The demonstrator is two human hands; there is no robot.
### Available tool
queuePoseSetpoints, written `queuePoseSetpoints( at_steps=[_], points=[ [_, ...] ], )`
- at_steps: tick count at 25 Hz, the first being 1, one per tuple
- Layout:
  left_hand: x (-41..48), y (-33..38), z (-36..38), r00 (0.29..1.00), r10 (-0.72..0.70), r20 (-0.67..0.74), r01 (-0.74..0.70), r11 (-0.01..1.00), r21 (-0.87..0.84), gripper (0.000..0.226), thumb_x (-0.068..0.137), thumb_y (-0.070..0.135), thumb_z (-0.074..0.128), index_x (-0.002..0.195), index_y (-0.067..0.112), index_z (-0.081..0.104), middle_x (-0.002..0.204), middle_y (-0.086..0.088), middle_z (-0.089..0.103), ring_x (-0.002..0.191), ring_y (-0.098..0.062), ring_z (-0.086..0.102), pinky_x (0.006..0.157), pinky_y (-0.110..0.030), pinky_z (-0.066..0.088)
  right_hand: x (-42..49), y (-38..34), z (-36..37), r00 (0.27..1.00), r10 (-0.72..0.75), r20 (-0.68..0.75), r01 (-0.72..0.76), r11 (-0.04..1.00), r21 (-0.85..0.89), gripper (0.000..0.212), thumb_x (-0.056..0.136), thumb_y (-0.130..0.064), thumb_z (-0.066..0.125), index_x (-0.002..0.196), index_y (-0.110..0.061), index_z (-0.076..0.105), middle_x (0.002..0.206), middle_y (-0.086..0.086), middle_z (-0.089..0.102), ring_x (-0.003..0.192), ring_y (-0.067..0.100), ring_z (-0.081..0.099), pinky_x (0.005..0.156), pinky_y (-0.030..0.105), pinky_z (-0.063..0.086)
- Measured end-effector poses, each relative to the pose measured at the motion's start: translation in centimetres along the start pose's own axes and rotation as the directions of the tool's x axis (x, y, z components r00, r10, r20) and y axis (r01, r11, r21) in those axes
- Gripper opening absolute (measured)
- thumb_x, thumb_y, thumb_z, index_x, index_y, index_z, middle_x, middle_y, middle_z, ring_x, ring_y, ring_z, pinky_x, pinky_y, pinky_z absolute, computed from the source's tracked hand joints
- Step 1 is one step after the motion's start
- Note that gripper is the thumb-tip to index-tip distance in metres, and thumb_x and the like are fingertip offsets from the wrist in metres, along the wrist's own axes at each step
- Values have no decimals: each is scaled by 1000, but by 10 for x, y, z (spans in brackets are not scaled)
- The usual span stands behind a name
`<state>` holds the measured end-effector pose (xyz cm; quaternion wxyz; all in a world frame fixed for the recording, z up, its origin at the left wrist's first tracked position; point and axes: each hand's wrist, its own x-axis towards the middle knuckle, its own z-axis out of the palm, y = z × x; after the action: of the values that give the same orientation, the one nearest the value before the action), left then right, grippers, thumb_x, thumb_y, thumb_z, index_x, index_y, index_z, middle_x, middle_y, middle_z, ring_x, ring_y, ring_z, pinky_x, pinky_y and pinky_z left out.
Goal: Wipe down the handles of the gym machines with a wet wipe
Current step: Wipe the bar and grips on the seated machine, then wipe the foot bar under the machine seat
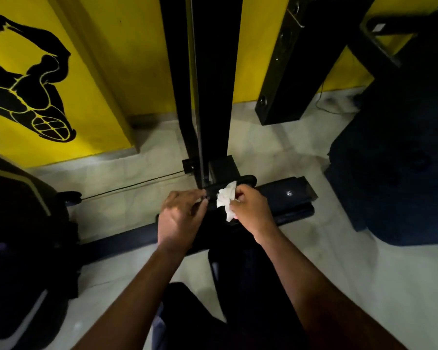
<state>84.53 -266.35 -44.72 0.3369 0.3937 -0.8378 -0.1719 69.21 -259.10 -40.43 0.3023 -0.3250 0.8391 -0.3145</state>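
A short black handle [245, 180] hangs low in front of the black upright post of a cable machine [208, 72]. My left hand [180, 215] pinches the handle's left end near its metal link. My right hand [250, 208] grips a crumpled white wet wipe [225, 198], which is wrapped over the middle of the handle. The part of the handle under the wipe is hidden.
The machine's black base bars [288, 195] lie on the pale tiled floor. A thin cable [137, 184] runs left along the floor. A tall black speaker [286, 72] leans by the yellow wall. Dark machines stand at left [18, 248] and right [395, 160].
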Motion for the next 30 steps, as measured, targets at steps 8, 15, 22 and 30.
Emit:
queuePoseSetpoints(
  at_steps=[8,15,22,30],
  points=[
    [8,34,-109,958,-84,273,64,995,83,22,85,21,74,104,13,75,97,-5,74,94,-31,64,78,-42,56,-74,-75,-17,1000,-32,1,32,999,9,16,85,-14,60,75,-10,71,67,-2,66,62,9,58,51,20,37],
    [-89,92,-141,959,-267,95,247,952,181,24,90,30,69,111,20,73,104,-1,73,98,-21,63,79,-34,54,-132,-30,-49,937,-329,119,337,940,-48,14,90,-27,66,82,-17,72,74,0,67,69,18,62,54,21,35],
    [-269,196,-220,810,-557,-182,586,780,221,23,90,32,68,110,22,74,106,5,73,102,-18,61,87,-30,46,-265,2,-42,719,-549,426,623,781,-45,18,85,-11,60,99,-11,71,99,11,73,96,32,65,74,31,46],
    [-475,206,-376,482,-687,-544,863,480,159,22,89,34,69,108,23,74,101,7,73,96,-19,63,84,-34,50,-475,-64,80,353,-657,666,727,641,246,21,81,-18,69,101,-10,70,95,6,74,88,22,68,68,25,46]
  ],
)
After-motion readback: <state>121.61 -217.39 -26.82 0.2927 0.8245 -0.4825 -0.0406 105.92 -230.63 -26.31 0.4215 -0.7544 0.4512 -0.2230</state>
